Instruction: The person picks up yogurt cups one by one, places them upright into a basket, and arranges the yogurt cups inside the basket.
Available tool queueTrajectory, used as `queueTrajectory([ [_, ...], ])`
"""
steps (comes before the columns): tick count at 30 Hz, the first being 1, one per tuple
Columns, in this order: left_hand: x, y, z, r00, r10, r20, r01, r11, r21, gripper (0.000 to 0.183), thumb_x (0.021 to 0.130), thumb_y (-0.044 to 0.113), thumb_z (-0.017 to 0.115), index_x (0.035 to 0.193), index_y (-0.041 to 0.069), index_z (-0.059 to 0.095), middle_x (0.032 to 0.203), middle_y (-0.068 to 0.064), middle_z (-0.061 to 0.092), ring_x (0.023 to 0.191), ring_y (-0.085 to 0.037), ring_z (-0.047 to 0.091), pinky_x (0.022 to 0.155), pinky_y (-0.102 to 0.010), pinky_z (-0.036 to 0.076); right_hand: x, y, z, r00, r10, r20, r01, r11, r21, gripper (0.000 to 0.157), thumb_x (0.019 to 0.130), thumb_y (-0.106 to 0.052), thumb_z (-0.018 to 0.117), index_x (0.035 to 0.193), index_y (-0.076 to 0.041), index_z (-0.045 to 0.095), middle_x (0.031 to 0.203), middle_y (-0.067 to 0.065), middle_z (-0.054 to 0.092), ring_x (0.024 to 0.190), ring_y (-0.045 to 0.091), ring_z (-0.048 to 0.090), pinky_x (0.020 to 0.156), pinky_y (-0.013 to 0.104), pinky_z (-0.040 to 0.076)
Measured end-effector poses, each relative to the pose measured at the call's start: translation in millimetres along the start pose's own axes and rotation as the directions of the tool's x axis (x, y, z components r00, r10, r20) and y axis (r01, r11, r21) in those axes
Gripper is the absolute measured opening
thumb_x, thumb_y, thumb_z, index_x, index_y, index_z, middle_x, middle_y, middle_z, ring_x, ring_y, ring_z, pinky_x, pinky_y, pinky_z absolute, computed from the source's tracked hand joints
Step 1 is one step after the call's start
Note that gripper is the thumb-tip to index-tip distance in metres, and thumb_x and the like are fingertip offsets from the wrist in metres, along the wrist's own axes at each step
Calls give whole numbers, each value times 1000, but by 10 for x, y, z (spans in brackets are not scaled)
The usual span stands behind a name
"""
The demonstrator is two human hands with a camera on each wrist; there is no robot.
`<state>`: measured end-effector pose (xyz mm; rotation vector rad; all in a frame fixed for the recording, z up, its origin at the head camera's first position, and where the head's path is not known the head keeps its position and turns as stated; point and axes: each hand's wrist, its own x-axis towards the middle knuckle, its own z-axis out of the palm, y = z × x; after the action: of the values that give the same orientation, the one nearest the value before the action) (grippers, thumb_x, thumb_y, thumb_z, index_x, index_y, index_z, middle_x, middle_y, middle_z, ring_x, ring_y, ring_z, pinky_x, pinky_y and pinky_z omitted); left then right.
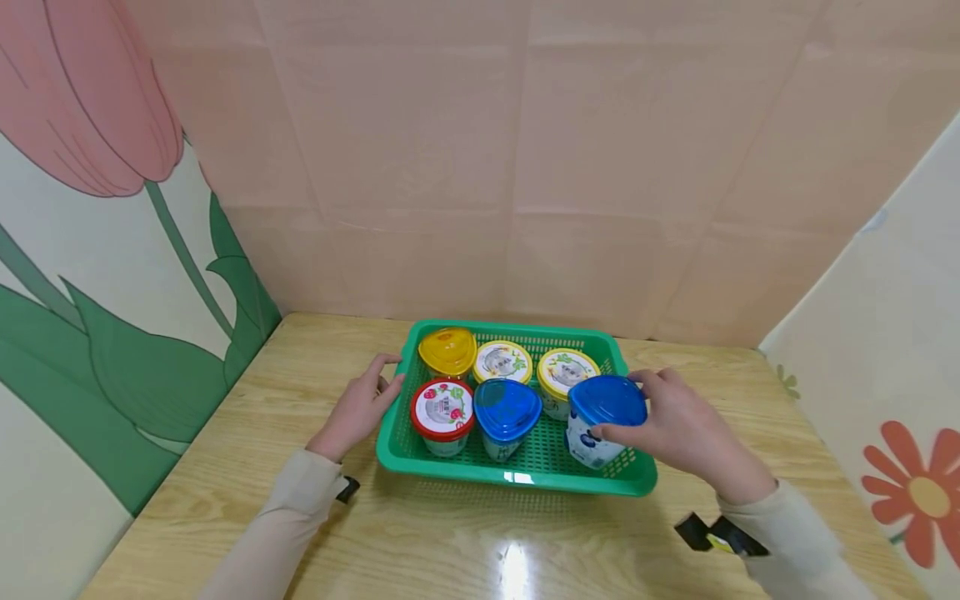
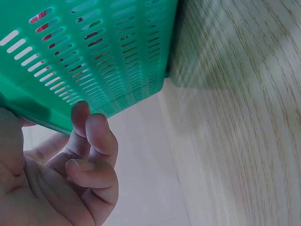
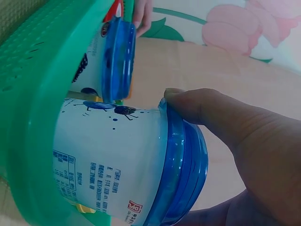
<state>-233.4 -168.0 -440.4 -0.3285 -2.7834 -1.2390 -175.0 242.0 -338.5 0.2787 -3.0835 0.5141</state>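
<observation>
At the right end of the green plastic basket (image 1: 465, 472), my right hand (image 1: 686, 429) grips a white tub (image 1: 592, 442) with a blue lid, thumb on the near side and fingers behind. The tub tilts slightly, its lower part inside the basket rim. In the right wrist view, the thumb presses the edge of the blue lid (image 3: 181, 174). My left hand (image 1: 358, 408) holds the basket's left rim, with loosely bent fingers (image 2: 101, 136) beneath it in the left wrist view. Beside the gripped tub stand two yellow-lidded white tubs (image 1: 567, 371) and another blue-lidded tub (image 1: 507, 408).
The basket's left end also holds a red-lidded tub (image 1: 442, 408) and a tub with a yellow domed lid (image 1: 447, 350). Under the basket is a wooden table (image 1: 420, 542). A pinkish covered wall (image 1: 510, 167) rises behind, with painted flower panels at both sides.
</observation>
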Motion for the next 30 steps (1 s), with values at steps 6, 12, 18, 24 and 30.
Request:
queueTrajectory([
  [6, -2, 0, 0, 1000, 3, -1, -3, 1000, 4, 40, 99, 39, 45, 135, 21, 40, 75, -3, 59, 62, -18, 53, 57, -31, 46, 25, -19, 63, 1000, -14, 15, 14, 1000, -2, 105, 62, -75, 67, 126, 6, 48, 111, 26, 52, 87, 31, 58, 61, 41, 54],
  [12, -3, 9, -4, 1000, 6, -2, -6, 1000, 16, 41, 99, 39, 44, 135, 21, 40, 77, -3, 58, 63, -18, 53, 57, -31, 46, 55, -36, 121, 998, 2, 55, -1, 1000, -8, 105, 61, -74, 68, 127, 5, 48, 113, 26, 51, 88, 32, 59, 60, 41, 55],
  [18, -4, 1, -3, 1000, 14, -3, -14, 1000, 22, 41, 99, 40, 44, 135, 21, 39, 79, -3, 59, 65, -17, 54, 58, -31, 46, 67, -42, 170, 998, 7, 65, -6, 1000, -21, 105, 60, -75, 68, 128, 3, 48, 113, 26, 51, 89, 33, 58, 60, 42, 55],
  [24, -7, 0, -4, 1000, 20, -4, -19, 1000, 19, 41, 99, 39, 44, 135, 21, 39, 79, -3, 59, 65, -17, 54, 58, -30, 47, 82, -40, 211, 997, 9, 75, -7, 1000, -27, 105, 60, -74, 68, 128, 3, 48, 112, 25, 52, 87, 31, 59, 60, 41, 55],
  [30, -11, 0, -6, 1000, 20, -5, -20, 1000, 16, 41, 99, 40, 43, 135, 21, 40, 77, -2, 59, 64, -17, 54, 58, -31, 47, 95, -30, 234, 997, 4, 76, -2, 999, -32, 104, 60, -74, 69, 127, 4, 49, 112, 24, 52, 86, 30, 59, 59, 40, 55],
])
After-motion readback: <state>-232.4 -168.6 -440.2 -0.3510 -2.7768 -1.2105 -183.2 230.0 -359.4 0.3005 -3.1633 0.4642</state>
